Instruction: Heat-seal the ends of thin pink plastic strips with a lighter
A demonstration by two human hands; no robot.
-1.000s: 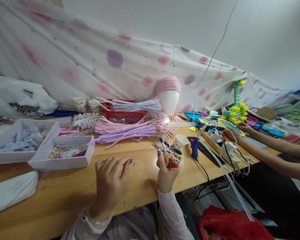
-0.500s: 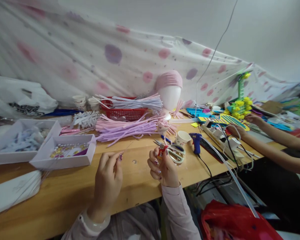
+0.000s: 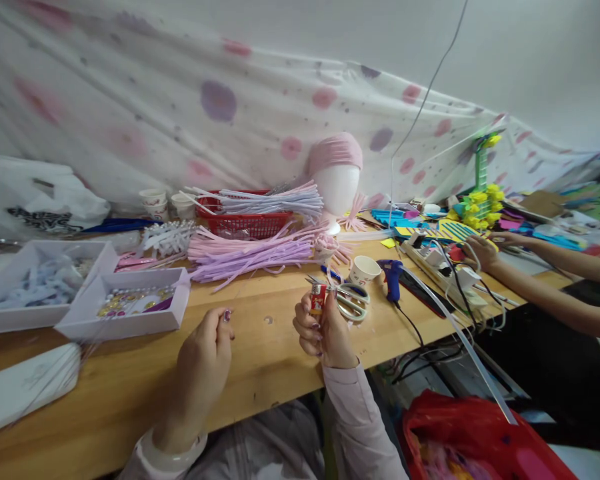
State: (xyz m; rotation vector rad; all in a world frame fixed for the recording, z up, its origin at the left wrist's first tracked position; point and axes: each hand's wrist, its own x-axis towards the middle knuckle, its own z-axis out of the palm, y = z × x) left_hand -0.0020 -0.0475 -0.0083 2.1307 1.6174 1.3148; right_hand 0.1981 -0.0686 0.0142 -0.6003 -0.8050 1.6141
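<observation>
My right hand [image 3: 325, 330] is closed around a small red lighter [image 3: 318, 299], held upright with its metal top upward. My left hand [image 3: 206, 363] is raised over the table to the left, thumb and index finger pinched together; whatever sits between them is too fine to make out. Just behind the lighter lie scissors with pale handles [image 3: 354, 307], partly covered by my right hand. A white paper cup [image 3: 365, 269] stands beyond them, beside a blue glue gun [image 3: 393, 279].
Bundles of pink and purple fuzzy stems [image 3: 255, 257] lie before a red basket [image 3: 245, 225] and a foam head [image 3: 341, 190]. White boxes [image 3: 125, 327] of beads and parts stand left. At right, a power strip [image 3: 443, 280] with cables lies near another person's hands [image 3: 483, 252].
My left hand has moved slightly left and down, and the fine line at its fingertips no longer shows. The lighter has turned more upright. The other person's hands have shifted.
</observation>
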